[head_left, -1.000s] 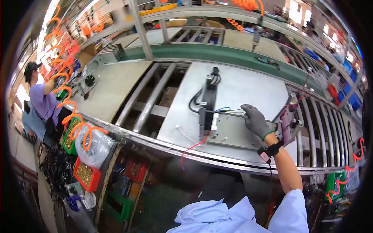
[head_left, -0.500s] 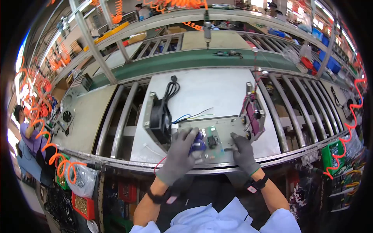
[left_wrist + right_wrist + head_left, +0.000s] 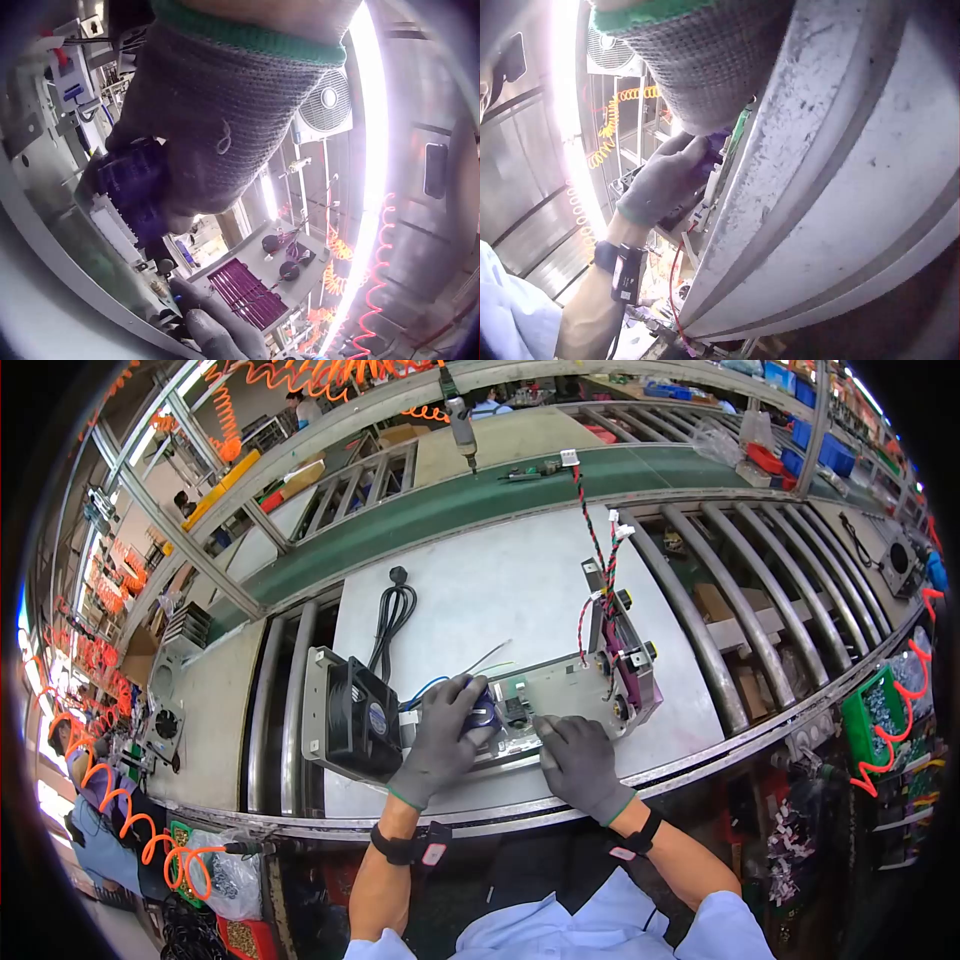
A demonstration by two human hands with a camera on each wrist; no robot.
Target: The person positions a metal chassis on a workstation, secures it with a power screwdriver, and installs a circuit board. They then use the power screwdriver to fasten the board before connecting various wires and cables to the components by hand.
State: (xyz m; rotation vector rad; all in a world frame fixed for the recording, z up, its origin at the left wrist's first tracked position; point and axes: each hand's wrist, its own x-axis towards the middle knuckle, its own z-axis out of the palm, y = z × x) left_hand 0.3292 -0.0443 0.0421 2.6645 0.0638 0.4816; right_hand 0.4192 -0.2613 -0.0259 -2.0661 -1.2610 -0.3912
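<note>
My gloved left hand (image 3: 440, 735) grips the blue cylindrical parts (image 3: 484, 714) of a circuit board (image 3: 515, 710); the left wrist view shows its fingers around these blue parts (image 3: 131, 180). The board lies low in a metal chassis (image 3: 565, 690), between a black fan (image 3: 365, 715) and a purple-slotted end panel (image 3: 630, 660). My gloved right hand (image 3: 585, 765) holds the board's right front corner, fingertips beside a black part. In the right wrist view the right hand (image 3: 705, 71) hides its own fingertips, with the left hand (image 3: 664, 184) beyond.
A coiled black power cord (image 3: 393, 620) lies behind the fan. Red-black wires with white plugs (image 3: 622, 532) rise by the end panel. Metal rollers (image 3: 700, 625) flank the white work board (image 3: 480, 575). An electric screwdriver (image 3: 461, 430) hangs above the green belt (image 3: 400, 525).
Both hands have come together at the circuit board, which sits lower in the chassis. My right hand has moved from beside it onto its corner. The head view has shifted.
</note>
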